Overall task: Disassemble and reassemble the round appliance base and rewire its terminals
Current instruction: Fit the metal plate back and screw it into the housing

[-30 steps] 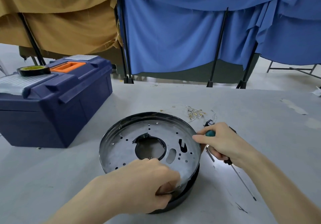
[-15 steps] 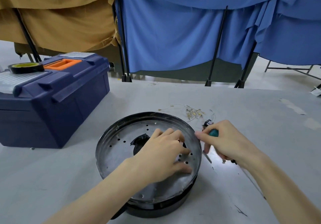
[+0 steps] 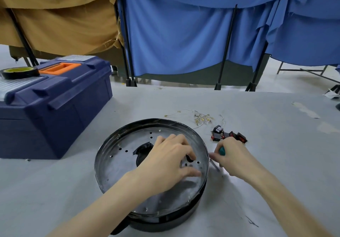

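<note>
Fingers (image 3: pixel 177 140) of my left hand (image 3: pixel 165 161) press open on the perforated plate (image 3: pixel 117 167), right hand (image 3: pixel 234 156) grips the screwdriver (image 3: pixel 222 151); uneven pressure might tip the plate.

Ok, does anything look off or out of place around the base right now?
Yes. The perforated metal plate looks tilted on the black base, not seated flush, with the left hand resting on it. Loose terminal wires and red switches lie scattered on the table beyond it.

Two bare hands (image 3: pixel 168 160), bare forearms (image 3: pixel 110 205)
</note>
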Demonstrator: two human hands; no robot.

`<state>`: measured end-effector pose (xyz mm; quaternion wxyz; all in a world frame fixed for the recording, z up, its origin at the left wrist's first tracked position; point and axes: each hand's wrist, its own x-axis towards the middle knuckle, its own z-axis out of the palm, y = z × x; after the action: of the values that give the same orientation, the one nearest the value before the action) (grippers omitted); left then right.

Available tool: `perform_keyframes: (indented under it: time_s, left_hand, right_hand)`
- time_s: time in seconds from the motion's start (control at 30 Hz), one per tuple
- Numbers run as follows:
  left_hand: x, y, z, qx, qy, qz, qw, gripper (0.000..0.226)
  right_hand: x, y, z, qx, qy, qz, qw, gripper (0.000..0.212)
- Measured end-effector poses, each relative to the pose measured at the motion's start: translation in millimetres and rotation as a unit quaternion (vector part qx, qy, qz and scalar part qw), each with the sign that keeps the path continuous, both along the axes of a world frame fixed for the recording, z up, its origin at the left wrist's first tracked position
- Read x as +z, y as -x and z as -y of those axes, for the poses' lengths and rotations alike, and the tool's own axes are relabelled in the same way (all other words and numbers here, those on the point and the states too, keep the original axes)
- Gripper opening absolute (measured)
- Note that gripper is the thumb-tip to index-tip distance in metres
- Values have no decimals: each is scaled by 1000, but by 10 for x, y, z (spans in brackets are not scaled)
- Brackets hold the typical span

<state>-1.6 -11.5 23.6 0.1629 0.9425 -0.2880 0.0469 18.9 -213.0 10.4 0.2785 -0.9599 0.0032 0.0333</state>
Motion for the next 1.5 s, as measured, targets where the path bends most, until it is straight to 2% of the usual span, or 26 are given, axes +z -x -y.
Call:
perform_keyframes:
  time_s: [0.07,0.13,0.2,0.23,0.33,0.4,0.53,0.6,0.7,0.77,0.87,0.97,1.03,1.1,1.17,1.23,1.3,1.4,1.47,1.5]
  left_hand:
    - [11,71,30,-5,-13,-11,1000,43]
    - [25,172,81,-4,-32,-39,999,60]
    - [29,253,125,3,-34,-55,998,77]
    - [35,286,145,9,-41,-53,998,79]
    - [18,360,209,24,-82,-30,996,64]
    - [-15,398,250,34,-111,-6,993,61]
    - [-25,438,309,55,-101,10,993,50]
    - [-17,455,335,60,-106,13,992,42]
    - [-19,451,345,64,-113,4,992,43]
    - [-41,431,325,63,-107,-17,992,51]
    - [-31,395,270,53,-83,-69,993,68]
    - [94,278,198,66,32,-139,988,71]
    - [183,165,127,82,104,-126,983,56]
    - [244,77,76,77,144,-95,982,37]
    - [248,4,71,64,190,-85,976,30]
    - [267,-26,121,42,270,-101,957,31]
    - [304,-30,185,-4,361,-128,923,30]
    - [322,-24,205,-21,433,-137,891,19]
    - [311,-43,182,2,442,-145,885,13]
    - [306,-54,169,13,439,-144,887,11]
  right_hand:
    - [51,48,-9,-3,-120,-26,992,31]
    - [116,101,-35,2,-204,-75,976,25]
    - [120,112,-53,16,-214,-93,972,19]
    - [111,102,-51,16,-213,-94,972,17]
    - [81,67,-21,11,-225,-109,968,18]
    - [66,55,-10,14,-245,-130,961,20]
    - [56,39,29,25,-268,-145,952,18]
    - [48,10,73,7,-235,-100,967,19]
    - [17,-86,170,-34,-109,-14,993,26]
    - [-22,-124,179,-37,-39,-20,998,35]
    - [-134,-193,125,-25,8,-41,999,28]
    - [-171,-242,92,-10,47,-47,998,17]
    - [-124,-218,88,2,38,-54,998,16]
    - [-20,-165,125,5,-35,-47,998,21]
    - [168,-105,175,8,-165,-20,986,21]
    - [383,-41,162,39,-292,-3,956,13]
    - [518,18,89,87,-392,-31,915,20]
    - [535,37,13,109,-487,-93,861,36]
    - [498,32,-11,103,-527,-110,836,33]
    - [483,34,-24,99,-530,-110,835,31]
